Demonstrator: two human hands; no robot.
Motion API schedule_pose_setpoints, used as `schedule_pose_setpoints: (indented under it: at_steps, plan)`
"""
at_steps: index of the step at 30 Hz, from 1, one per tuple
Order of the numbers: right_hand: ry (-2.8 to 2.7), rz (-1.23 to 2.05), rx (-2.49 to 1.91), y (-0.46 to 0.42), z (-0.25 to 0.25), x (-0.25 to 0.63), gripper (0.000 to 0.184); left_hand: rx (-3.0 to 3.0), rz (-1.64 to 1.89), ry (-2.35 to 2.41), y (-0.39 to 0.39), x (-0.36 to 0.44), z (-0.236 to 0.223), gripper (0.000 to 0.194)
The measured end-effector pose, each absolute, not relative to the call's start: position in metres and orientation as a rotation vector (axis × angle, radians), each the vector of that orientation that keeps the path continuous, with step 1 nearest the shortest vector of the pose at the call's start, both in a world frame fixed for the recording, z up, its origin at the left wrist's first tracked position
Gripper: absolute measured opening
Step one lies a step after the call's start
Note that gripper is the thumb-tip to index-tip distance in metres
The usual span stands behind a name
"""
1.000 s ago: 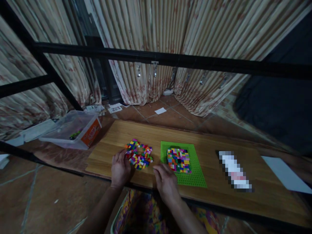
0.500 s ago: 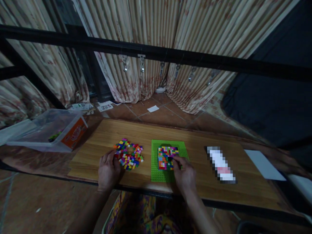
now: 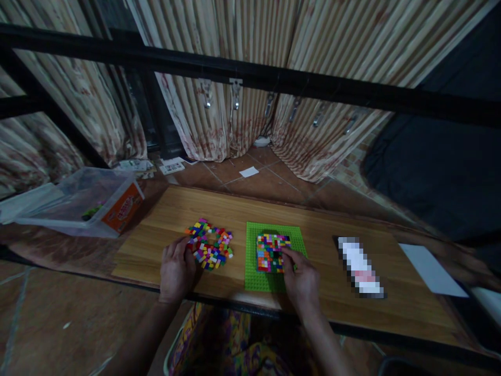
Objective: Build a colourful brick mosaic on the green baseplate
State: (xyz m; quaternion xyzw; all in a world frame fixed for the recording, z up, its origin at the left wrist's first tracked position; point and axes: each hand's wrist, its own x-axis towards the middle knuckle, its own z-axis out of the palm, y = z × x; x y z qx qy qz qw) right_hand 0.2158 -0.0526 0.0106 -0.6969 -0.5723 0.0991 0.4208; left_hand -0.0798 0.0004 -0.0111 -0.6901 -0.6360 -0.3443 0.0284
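Two hands at work over small coloured bricks on a wooden tabletop (image 3: 313, 230).

Far left, off the table, a clear plastic tub (image 3: 84, 201) with an orange label stands open; inside it only a small clump of green pieces shows, the rest too dim to tell. On the table, the left hand (image 3: 176, 269) lies palm down, fingers loosely curled, its fingertips touching the near-left edge of the loose pile of bricks (image 3: 209, 244); whether it grips one cannot be told. Just right of the pile lies the green baseplate (image 3: 254, 274), carrying a square patch of mixed-colour bricks (image 3: 270, 252). The right hand (image 3: 303, 279) rests on the plate's right part, fingers drawn together at the patch's right edge; any brick pinched there is hidden. Farther right lie a blurred white strip (image 3: 360, 266) and a white sheet (image 3: 432, 269).
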Motion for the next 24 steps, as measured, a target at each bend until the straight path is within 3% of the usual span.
schedule_pose_setpoints:
  at_steps: [9, 17, 24]
  plan:
    - [-1.253, 0.227, -1.842, -0.052, 0.017, 0.219, 0.034, -2.122, -1.072, -1.966, 0.001, -0.079, -0.011, 0.029]
    - [-1.135, 0.271, -1.876, -0.041, -0.005, 0.225, 0.058, -2.118, -1.043, -1.964, 0.001, -0.079, -0.011, 0.028]
    - [-1.116, 0.338, -1.848, -0.037, -0.011, 0.226, 0.053, -2.131, -1.046, -1.949, 0.001, -0.079, -0.012, 0.029]
